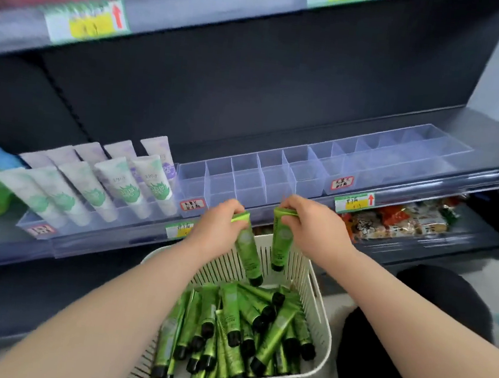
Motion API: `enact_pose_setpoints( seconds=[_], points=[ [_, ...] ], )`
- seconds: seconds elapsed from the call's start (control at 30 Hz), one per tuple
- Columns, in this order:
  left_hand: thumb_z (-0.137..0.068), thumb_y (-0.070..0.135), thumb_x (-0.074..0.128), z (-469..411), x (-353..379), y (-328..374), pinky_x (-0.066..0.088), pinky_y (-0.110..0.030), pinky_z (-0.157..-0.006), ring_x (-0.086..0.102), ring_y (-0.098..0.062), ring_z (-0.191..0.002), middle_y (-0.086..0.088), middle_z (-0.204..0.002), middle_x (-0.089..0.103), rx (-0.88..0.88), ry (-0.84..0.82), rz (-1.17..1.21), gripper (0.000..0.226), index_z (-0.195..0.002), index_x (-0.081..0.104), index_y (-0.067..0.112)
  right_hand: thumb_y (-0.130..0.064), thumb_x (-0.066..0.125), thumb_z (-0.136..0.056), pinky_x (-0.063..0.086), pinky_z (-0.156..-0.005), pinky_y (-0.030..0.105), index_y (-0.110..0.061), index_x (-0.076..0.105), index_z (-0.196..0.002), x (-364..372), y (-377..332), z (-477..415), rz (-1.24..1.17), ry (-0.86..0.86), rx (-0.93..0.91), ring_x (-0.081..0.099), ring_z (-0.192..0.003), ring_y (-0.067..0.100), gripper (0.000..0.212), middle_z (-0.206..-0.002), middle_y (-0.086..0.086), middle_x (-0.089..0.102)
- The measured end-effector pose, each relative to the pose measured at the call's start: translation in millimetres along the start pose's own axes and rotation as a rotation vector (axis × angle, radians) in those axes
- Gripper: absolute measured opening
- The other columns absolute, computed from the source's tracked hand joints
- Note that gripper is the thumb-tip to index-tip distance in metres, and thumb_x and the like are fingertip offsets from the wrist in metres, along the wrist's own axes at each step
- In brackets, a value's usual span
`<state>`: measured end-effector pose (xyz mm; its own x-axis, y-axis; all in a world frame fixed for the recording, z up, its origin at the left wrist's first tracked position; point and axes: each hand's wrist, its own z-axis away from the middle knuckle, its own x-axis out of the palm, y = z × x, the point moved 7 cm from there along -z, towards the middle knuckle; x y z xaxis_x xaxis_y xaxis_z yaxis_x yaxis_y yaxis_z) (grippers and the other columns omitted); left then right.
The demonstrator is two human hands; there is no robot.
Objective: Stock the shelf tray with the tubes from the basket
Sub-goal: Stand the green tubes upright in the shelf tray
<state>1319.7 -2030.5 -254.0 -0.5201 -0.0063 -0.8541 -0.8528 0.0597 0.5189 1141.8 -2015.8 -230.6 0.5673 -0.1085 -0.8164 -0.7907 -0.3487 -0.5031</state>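
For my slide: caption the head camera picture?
Left hand and right hand pinch green tubes above the basket, by the tray.

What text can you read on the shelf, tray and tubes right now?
No text reads clearly.
Red up arrow on lower price tag, upper price tag; writing blurred.
Handwriting on tray labels: blurred.
Print on white tubes: blurred.
Print on each green tube: too small.
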Motion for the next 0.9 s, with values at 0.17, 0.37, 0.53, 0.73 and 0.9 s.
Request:
enact_pose_setpoints(
  seconds=[0.17, 0.37, 0.53, 0.73, 0.9],
  points=[
    [-0.094, 0.015, 0.053, -26, -57, 40, 0.054, -0.046, -0.08, 0.064, -0.035, -0.087, -0.008, -0.097, 0.064, -0.03, 0.287, 0.263, 0.012, -0.103, 0.061, 0.017, -0.024, 0.051, -0.094, 0.048, -0.069, 0.038, -0.027, 0.058, -0.11, -59, 2, -31, 0.017, 0.177, 0.046, 0.058, -0.095, 0.027, 0.018, -0.101, -0.001, 0.066],
    [-0.096, 0.015, 0.047, -68, -84, 68, 0.052, -0.047, -0.084, 0.064, -0.035, -0.092, -0.004, -0.103, 0.059, -0.058, 0.511, 0.394, 0.019, -0.11, 0.06, 0.015, -0.019, 0.049, -0.094, 0.047, -0.071, 0.039, -0.026, 0.058, -0.107, -103, 17, -85, 0.001, 0.333, 0.076, 0.053, -0.099, 0.026, 0.018, -0.103, 0.0, 0.063],
    [-0.097, 0.013, 0.046, -112, -76, 81, 0.052, -0.046, -0.082, 0.063, -0.033, -0.091, -0.004, -0.097, 0.06, -0.102, 0.537, 0.423, 0.018, -0.107, 0.06, 0.018, -0.021, 0.047, -0.096, 0.046, -0.071, 0.039, -0.026, 0.056, -0.109, -105, 41, -122, -0.031, 0.355, 0.115, 0.052, -0.099, 0.024, 0.017, -0.103, -0.001, 0.061],
    [-0.097, 0.016, 0.048, -167, -57, 101, 0.043, -0.028, -0.067, 0.056, -0.02, -0.084, -0.001, -0.098, 0.063, -0.007, 0.471, 0.265, 0.021, -0.108, 0.063, 0.025, -0.018, 0.048, -0.095, 0.046, -0.073, 0.04, -0.022, 0.057, -0.11, -109, 66, -151, -0.094, 0.367, 0.079, 0.053, -0.096, 0.024, 0.018, -0.101, 0.001, 0.063],
    [-0.095, 0.014, 0.048, -197, -36, 121, 0.051, -0.034, -0.069, 0.057, -0.021, -0.084, -0.001, -0.097, 0.065, 0.12, 0.313, 0.078, 0.027, -0.11, 0.065, 0.029, -0.021, 0.05, -0.095, 0.047, -0.074, 0.039, -0.02, 0.058, -0.112, -108, 68, -168, -0.102, 0.347, 0.014, 0.055, -0.095, 0.022, 0.018, -0.1, 0.0, 0.063]
  ],
)
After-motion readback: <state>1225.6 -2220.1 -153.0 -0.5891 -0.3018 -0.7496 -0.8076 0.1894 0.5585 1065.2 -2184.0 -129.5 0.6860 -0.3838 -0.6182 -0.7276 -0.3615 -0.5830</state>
